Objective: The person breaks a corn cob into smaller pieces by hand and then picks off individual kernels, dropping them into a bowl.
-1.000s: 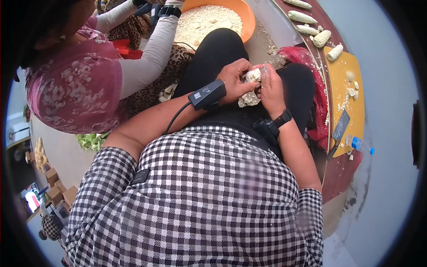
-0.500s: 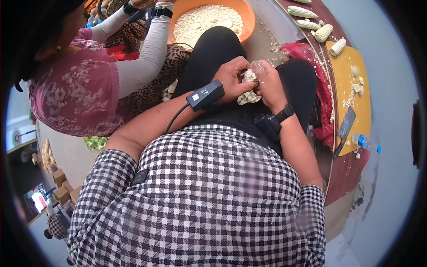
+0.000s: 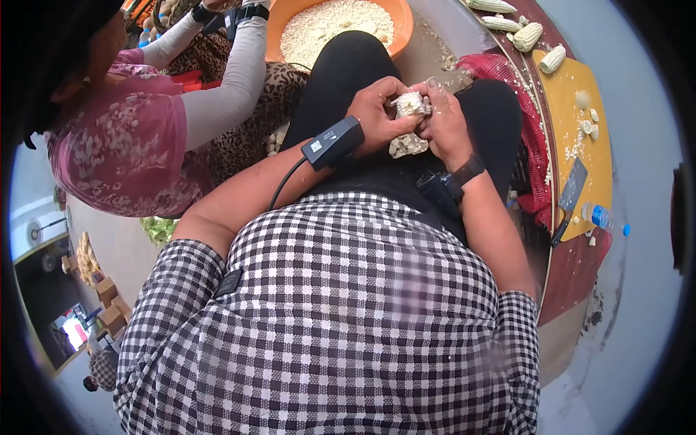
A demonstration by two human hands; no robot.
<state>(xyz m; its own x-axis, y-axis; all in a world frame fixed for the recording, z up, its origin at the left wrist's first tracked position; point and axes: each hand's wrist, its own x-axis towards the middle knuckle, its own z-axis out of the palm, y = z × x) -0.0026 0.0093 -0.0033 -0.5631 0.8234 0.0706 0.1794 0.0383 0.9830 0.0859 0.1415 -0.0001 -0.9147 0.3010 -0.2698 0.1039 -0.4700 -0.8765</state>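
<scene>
A whitish piece of corn cob [image 3: 410,106] is held between both hands above the lap. My left hand [image 3: 382,114] wraps its fingers and thumb round the left side of it. From the right, my right hand [image 3: 444,125] presses its fingertips and thumb against the same piece. Just below the hands, a pale broken chunk [image 3: 408,146] rests on the dark clothing of the lap. Beyond the knees stands an orange basin [image 3: 404,32] with many pale kernels [image 3: 330,29] in it.
At the right, a yellow board [image 3: 596,159] bears a cleaver [image 3: 573,190] and cob pieces; a bottle [image 3: 599,215] lies at its edge. White corn cobs [image 3: 527,36] lie behind. Red mesh [image 3: 533,123] hangs beside my knee. A co-worker [image 3: 123,145] sits at the left.
The view has shifted slightly. The held piece has turned and shows more of its pale kernel side, and my right hand's thumb has moved off its top.
</scene>
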